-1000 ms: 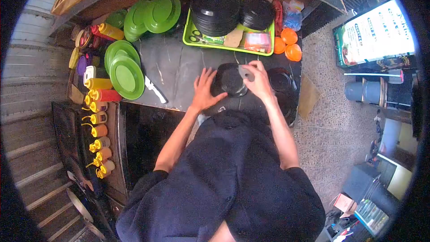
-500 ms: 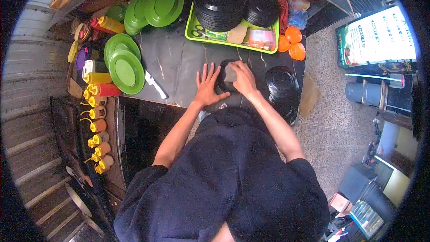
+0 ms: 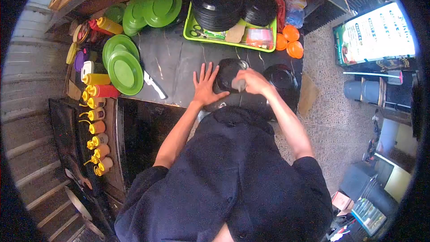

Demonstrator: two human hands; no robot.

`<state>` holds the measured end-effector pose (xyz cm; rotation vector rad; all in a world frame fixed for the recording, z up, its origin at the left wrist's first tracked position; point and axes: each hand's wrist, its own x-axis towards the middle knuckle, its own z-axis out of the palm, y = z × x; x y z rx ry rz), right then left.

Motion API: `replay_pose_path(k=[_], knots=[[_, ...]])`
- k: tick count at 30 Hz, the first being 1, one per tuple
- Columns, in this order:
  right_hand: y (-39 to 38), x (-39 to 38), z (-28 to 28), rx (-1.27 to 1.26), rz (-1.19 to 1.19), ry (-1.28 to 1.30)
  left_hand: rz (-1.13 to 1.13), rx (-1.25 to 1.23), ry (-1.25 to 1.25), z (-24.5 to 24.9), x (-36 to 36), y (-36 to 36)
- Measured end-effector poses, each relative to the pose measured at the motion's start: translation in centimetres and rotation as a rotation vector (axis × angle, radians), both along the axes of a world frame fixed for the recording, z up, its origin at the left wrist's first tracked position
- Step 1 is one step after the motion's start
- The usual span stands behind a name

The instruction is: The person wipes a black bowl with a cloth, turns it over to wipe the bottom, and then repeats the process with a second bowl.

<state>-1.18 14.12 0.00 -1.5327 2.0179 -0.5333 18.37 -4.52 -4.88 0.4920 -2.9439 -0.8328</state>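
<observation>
A black plate [image 3: 227, 67] lies on the dark counter in front of me. My left hand [image 3: 206, 86] is spread flat at its left edge, with the thumb reaching along the near rim. Bunched in the fingers of my right hand [image 3: 253, 82] is a greyish cloth [image 3: 239, 85], or perhaps a paper wipe, held over the right part of the plate. The right hand is slightly blurred by motion. More black plates [image 3: 281, 77] sit just to the right, partly behind my right forearm.
A lime-green tray [image 3: 230, 43] at the back holds stacked black plates [image 3: 217, 6], scissors and packets. Green plates [image 3: 125, 69] and a white-handled knife [image 3: 154, 85] lie to the left, beside sauce bottles [image 3: 96, 103]. Orange cups [image 3: 293, 40] stand at the right edge.
My right hand has moved right and slightly toward me across the plate, taking the cloth with it. My left hand stays almost where it was.
</observation>
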Motion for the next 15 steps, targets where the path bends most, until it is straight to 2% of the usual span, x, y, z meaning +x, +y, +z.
replay_pose_path(k=[1, 2, 3, 5, 10, 15], knots=[[-0.5, -0.2, 0.4, -0.027, -0.070, -0.047, -0.008, -0.024, 0.017, -0.2, 0.1, 0.0], [-0.6, 0.2, 0.9, -0.100, -0.240, -0.085, -0.017, -0.048, 0.035, -0.5, 0.1, -0.1], [-1.6, 0.6, 1.0, -0.103, -0.237, -0.084, -0.014, -0.051, 0.037, -0.4, 0.0, -0.1], [-3.6, 1.3, 0.9, -0.237, -0.466, 0.006, -0.016, -0.052, 0.027, -0.1, 0.1, 0.0], [-5.7, 4.6, -2.7, -0.361, -0.388, 0.129, -0.009, -0.039, 0.008, -0.2, 0.0, 0.2], [-4.2, 2.7, -2.8, -0.272, -0.417, 0.305, 0.027, -0.026, 0.039, 0.6, -0.1, 0.4]])
